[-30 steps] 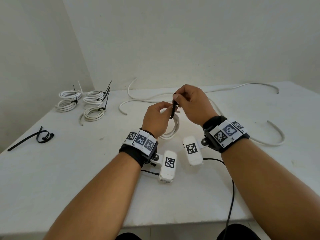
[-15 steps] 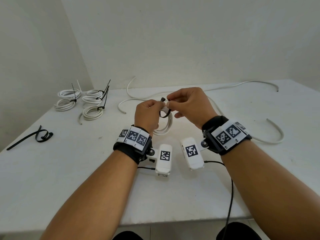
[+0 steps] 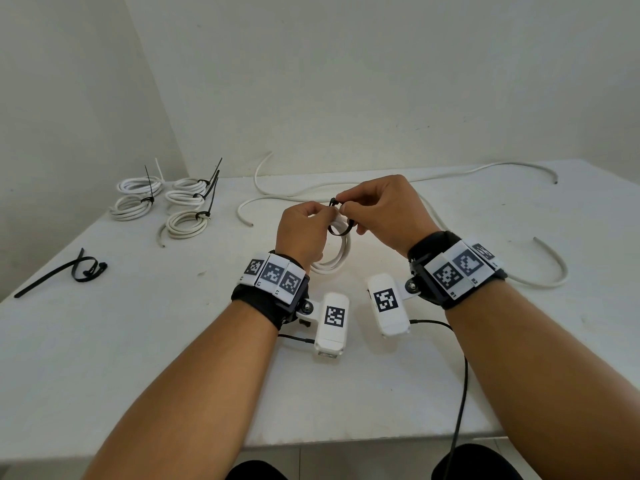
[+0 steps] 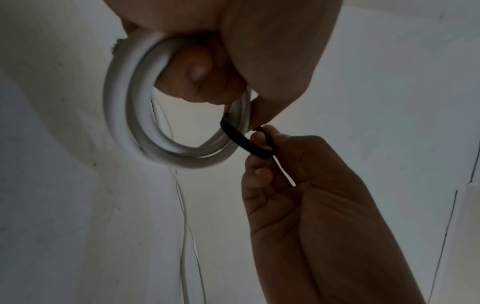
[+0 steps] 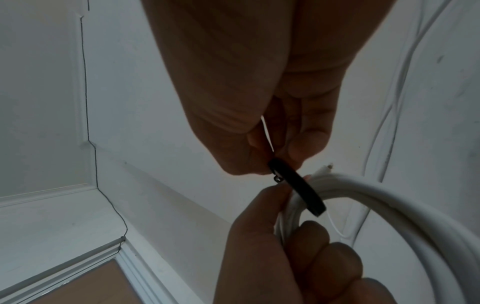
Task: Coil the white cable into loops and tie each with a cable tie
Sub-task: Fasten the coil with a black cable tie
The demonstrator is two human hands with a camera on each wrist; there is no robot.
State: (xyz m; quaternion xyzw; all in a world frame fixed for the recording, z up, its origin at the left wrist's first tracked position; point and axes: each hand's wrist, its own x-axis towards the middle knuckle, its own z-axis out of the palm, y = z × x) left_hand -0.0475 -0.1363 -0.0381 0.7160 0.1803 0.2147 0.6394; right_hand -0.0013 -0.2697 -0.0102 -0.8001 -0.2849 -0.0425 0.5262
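My left hand (image 3: 327, 218) grips a small coil of white cable (image 3: 337, 259) just above the table (image 3: 173, 341). Its fingers curl through the loops (image 4: 135, 127). A black cable tie (image 3: 341, 233) is bent into a ring around the coil's strands (image 4: 240, 142). My right hand (image 3: 346, 211) pinches the tie's ends at the top of the ring, next to the left thumb. In the right wrist view the right hand (image 5: 274, 158) grips the tie (image 5: 303, 190), and the left hand (image 5: 288, 207) clamps the coil (image 5: 389, 195) below it. The tie's head is hidden between the fingers.
Several tied white coils (image 3: 166, 206) lie at the back left of the table, with tie tails sticking up. Spare black ties (image 3: 78, 270) lie at the left edge. Loose white cable (image 3: 450, 174) runs along the back and curves round on the right (image 3: 552, 271).
A second ago the tie stood upright as a strip between my hands. It is now bent into a ring around the coil, and both hands have shifted slightly left.
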